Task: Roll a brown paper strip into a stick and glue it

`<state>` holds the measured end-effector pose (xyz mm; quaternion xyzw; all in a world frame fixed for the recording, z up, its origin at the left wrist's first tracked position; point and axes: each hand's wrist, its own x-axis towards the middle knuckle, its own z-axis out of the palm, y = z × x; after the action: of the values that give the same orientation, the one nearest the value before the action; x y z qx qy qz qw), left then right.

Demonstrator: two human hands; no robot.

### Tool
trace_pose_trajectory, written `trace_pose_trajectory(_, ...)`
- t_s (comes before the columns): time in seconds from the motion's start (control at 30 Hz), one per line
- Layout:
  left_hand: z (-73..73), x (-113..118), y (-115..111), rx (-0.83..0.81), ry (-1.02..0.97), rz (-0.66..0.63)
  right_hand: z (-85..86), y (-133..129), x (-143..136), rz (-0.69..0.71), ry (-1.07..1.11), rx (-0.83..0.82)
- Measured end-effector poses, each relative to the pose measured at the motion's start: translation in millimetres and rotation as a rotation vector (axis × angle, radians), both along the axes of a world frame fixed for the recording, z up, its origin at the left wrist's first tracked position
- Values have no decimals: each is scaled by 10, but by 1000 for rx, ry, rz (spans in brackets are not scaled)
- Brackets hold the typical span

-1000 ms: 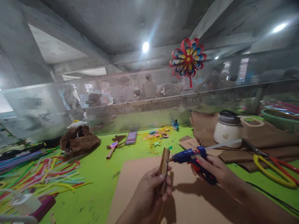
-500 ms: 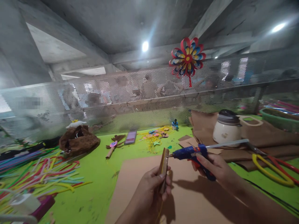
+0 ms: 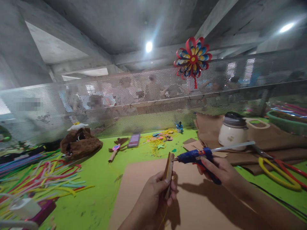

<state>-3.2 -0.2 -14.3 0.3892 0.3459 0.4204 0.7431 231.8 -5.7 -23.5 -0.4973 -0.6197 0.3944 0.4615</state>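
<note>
My left hand (image 3: 158,190) is closed around a narrow folded strip of brown paper (image 3: 169,167), held upright, with a yellow string hanging below it. My right hand (image 3: 219,171) grips a blue hot glue gun (image 3: 195,156) by its handle, a long clear glue stick (image 3: 232,147) poking out of its back. The gun's metal nozzle is at the upper part of the strip, touching it or very close. Under both hands lies a sheet of brown cardboard (image 3: 136,185) on the green table (image 3: 91,204).
Scissors (image 3: 279,177), a cream kettle-like jug (image 3: 232,132) and brown paper sheets (image 3: 208,124) are at right. Coloured pipe cleaners (image 3: 55,179) and a brown fuzzy bag (image 3: 81,143) lie left. Small paper cutouts (image 3: 160,137), a phone (image 3: 134,140) and a paper craft (image 3: 116,148) sit farther back.
Almost nothing has moved. Both hands keep their hold, and the nozzle stays at the upper part of the strip; the view has shifted very slightly.
</note>
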Motion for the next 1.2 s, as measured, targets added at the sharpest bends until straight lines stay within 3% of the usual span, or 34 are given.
trace_pose_trajectory(0.53, -55, -12, 58, 6, -14, -20, 63, -77, -44, 70, -132, -3)
trace_pose_trajectory(0.87, -24, -11, 25, -5, 22, -17, 45, -33, -11, -43, -167, 33)
trace_pose_trajectory(1.2, -75, -31, 72, 18, 31, -11, 74, -98, -78, 72, -167, 11)
